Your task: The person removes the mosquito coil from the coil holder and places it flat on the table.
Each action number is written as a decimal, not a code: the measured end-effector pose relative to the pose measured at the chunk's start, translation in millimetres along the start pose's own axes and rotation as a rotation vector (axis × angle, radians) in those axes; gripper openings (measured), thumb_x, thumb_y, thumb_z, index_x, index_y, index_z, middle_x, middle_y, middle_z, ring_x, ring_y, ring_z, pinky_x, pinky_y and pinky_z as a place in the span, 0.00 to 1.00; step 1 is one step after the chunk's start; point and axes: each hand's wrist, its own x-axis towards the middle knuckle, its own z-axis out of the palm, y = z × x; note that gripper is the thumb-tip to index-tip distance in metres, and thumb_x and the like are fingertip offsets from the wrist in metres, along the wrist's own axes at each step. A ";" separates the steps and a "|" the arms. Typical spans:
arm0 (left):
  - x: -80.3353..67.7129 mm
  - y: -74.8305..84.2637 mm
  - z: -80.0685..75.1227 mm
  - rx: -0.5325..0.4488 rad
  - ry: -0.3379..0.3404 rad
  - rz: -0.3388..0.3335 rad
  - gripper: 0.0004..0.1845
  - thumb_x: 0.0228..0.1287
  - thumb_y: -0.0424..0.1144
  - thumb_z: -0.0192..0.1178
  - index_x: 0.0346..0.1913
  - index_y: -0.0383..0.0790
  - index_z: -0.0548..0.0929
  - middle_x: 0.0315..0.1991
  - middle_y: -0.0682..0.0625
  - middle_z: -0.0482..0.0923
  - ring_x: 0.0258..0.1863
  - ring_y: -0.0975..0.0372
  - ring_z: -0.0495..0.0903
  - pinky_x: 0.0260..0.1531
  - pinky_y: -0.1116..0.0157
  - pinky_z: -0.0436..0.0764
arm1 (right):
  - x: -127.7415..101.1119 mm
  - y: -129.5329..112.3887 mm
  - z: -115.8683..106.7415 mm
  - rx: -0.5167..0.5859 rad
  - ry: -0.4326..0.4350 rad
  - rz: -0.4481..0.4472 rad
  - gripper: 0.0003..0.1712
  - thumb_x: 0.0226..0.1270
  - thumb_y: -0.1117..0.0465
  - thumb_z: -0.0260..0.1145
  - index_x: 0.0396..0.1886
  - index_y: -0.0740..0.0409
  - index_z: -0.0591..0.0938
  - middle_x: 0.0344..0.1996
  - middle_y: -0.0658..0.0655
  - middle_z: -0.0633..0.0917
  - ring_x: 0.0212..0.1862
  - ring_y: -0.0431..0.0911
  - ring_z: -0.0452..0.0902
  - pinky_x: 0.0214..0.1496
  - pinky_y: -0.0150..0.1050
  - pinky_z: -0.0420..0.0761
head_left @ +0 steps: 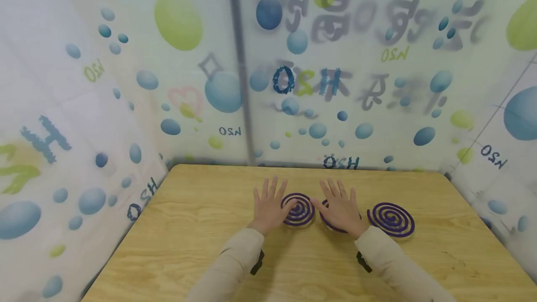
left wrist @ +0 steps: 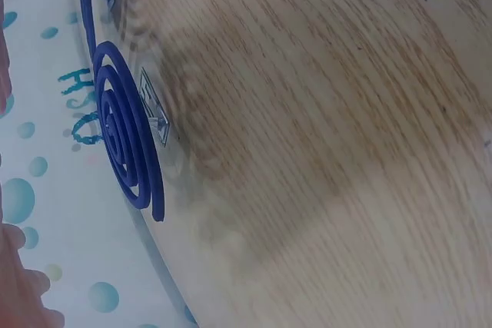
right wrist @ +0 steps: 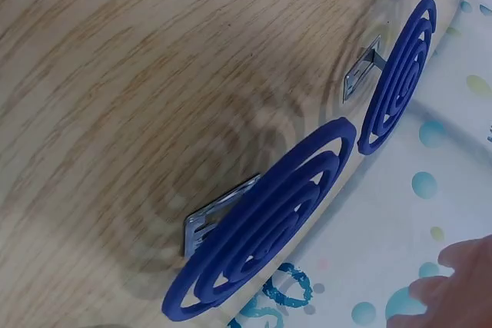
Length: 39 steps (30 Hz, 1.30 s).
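Three dark purple mosquito coils stand in a row, raised on small metal stands. My left hand (head_left: pixel 268 208), palm down with fingers spread, is over the left side of the left coil (head_left: pixel 297 208). Above the middle coil (head_left: pixel 333 228) my right hand (head_left: pixel 341 209) is spread too and hides most of it. The right coil (head_left: pixel 391 218) lies beyond that wrist. Neither hand grips anything. In the left wrist view a coil (left wrist: pixel 123 132) sits over its metal stand (left wrist: pixel 154 109). Two coils appear in the right wrist view, a nearer one (right wrist: pixel 265 228) and a farther one (right wrist: pixel 400 78).
The wooden table (head_left: pixel 189 227) carries the coils near its back half. Behind it and at both sides hang pale curtains (head_left: pixel 201 143) printed with bubbles and letters. A dark band (head_left: pixel 361 262) shows under the right sleeve.
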 end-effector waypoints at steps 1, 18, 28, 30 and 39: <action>-0.3 -0.4 -0.1 0.001 -0.003 0.000 0.35 0.62 0.63 0.37 0.68 0.50 0.52 0.69 0.47 0.43 0.67 0.51 0.37 0.60 0.43 0.36 | -0.6 0.9 -0.1 0.002 0.000 0.000 0.41 0.62 0.36 0.46 0.68 0.54 0.53 0.67 0.61 0.51 0.66 0.60 0.37 0.60 0.64 0.30; -7.1 -10.4 2.9 -0.064 0.112 0.029 0.37 0.59 0.62 0.46 0.67 0.49 0.55 0.68 0.45 0.47 0.66 0.49 0.43 0.60 0.42 0.40 | -11.6 16.4 -1.3 0.205 0.081 -0.099 0.43 0.60 0.44 0.56 0.68 0.58 0.52 0.66 0.64 0.52 0.65 0.62 0.42 0.58 0.68 0.37; -15.1 -14.9 16.3 -0.202 0.240 0.036 0.38 0.48 0.57 0.61 0.61 0.42 0.66 0.59 0.40 0.64 0.58 0.45 0.62 0.56 0.46 0.61 | -10.0 12.7 1.6 0.359 0.051 -0.149 0.37 0.58 0.62 0.62 0.63 0.69 0.58 0.62 0.70 0.57 0.63 0.64 0.50 0.61 0.60 0.54; -16.5 -14.1 19.5 -0.251 0.243 0.026 0.37 0.47 0.54 0.63 0.60 0.41 0.68 0.56 0.39 0.67 0.55 0.46 0.66 0.53 0.48 0.66 | -9.0 10.4 1.8 0.400 0.046 -0.148 0.35 0.58 0.63 0.62 0.62 0.70 0.60 0.61 0.71 0.59 0.62 0.64 0.52 0.60 0.59 0.56; -17.6 -6.8 28.2 -0.533 0.186 -0.108 0.35 0.48 0.48 0.65 0.60 0.39 0.67 0.50 0.38 0.69 0.48 0.48 0.71 0.43 0.51 0.74 | 2.3 1.7 10.8 0.510 0.034 -0.106 0.23 0.58 0.67 0.61 0.54 0.68 0.71 0.53 0.68 0.71 0.51 0.61 0.69 0.49 0.51 0.73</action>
